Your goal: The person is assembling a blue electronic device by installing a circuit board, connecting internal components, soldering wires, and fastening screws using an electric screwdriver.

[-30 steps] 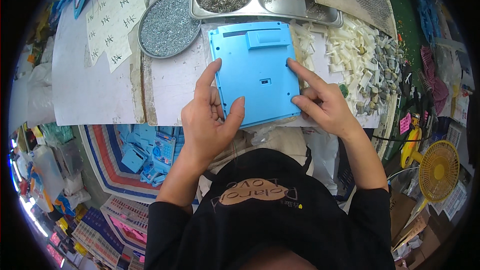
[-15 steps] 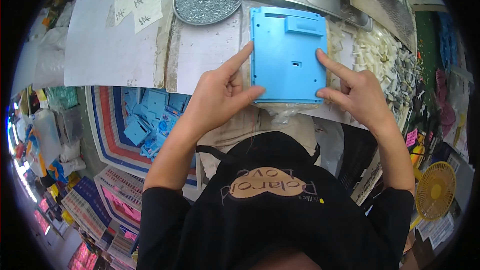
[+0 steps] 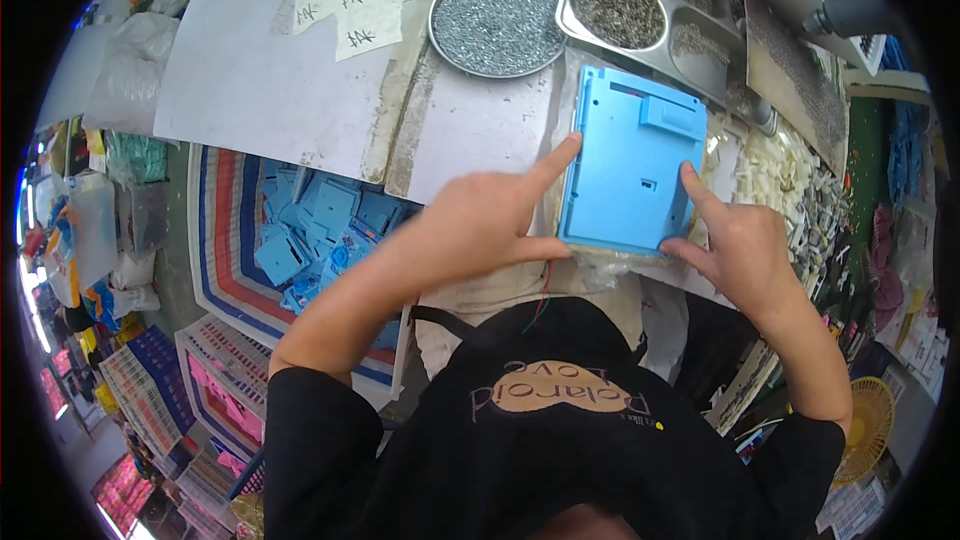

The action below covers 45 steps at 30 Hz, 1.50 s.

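Blue plastic case (image 3: 625, 165) is laid face-up on the bench (image 3: 480, 130), with clear plastic (image 3: 602, 272) showing under its near edge, and is framed by both hands. Its left side is touched by the index fingertip of the left hand (image 3: 485, 225), whose thumb is stretched out to the near left corner; its right side is met by the index finger of the right hand (image 3: 745, 245), with the thumb set at the near right corner. Each grip is spread wide, thumb well apart from index finger, and the case is bounded between the two hands rather than pinched by either; how firmly it is pressed cannot be told. The step in hand is judged to be a steadying or squaring of the case where it lies. For the next move, even contact along both sides seems to be called for, so that it is not skewed. Beyond it, small silver pieces (image 3: 497, 20) are held in a round dish (image 3: 500, 76); white plastic pieces (image 3: 770, 175) are heaped to the right.
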Tool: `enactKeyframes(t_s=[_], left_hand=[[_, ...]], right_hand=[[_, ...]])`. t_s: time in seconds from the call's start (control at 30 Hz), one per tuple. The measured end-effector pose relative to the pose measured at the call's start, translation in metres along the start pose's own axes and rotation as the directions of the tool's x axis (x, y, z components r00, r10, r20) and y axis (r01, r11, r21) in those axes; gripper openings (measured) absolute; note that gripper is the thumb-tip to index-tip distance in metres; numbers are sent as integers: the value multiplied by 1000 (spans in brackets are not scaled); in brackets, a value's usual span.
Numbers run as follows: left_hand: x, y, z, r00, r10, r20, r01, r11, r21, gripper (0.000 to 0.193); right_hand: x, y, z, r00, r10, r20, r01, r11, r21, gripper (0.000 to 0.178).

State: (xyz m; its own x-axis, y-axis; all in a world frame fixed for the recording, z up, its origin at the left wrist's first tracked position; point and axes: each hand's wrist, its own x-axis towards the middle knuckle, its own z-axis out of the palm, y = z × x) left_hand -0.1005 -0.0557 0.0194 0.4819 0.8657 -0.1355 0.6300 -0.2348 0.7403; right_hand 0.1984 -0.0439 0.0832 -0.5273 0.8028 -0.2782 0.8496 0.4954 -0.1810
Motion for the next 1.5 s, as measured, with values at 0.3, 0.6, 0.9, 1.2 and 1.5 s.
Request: enactKeyframes(t_s=[0.3,0.6,0.9,1.2,1.5], left_hand=[[72,-80,-65,855,154,-496,162,828,537,16],[80,-85,-59,785,178,-593,74,924,376,11],[76,-22,-22,894,15,-448,-99,981,-165,18],[88,-7,-2,926,133,-354,-151,988,-24,29],[47,40,-15,990,-12,-138,-34,945,-325,18]], right_hand=[[71,-15,-57,956,-216,198,238,967,-93,41],[249,-39,3,797,-525,-299,413,835,-364,18],[226,-7,-18,824,-378,-423,361,924,-121,17],[83,57,-25,907,-45,-420,246,864,439,11],[49,9,-7,732,-353,-583,533,830,165,23]])
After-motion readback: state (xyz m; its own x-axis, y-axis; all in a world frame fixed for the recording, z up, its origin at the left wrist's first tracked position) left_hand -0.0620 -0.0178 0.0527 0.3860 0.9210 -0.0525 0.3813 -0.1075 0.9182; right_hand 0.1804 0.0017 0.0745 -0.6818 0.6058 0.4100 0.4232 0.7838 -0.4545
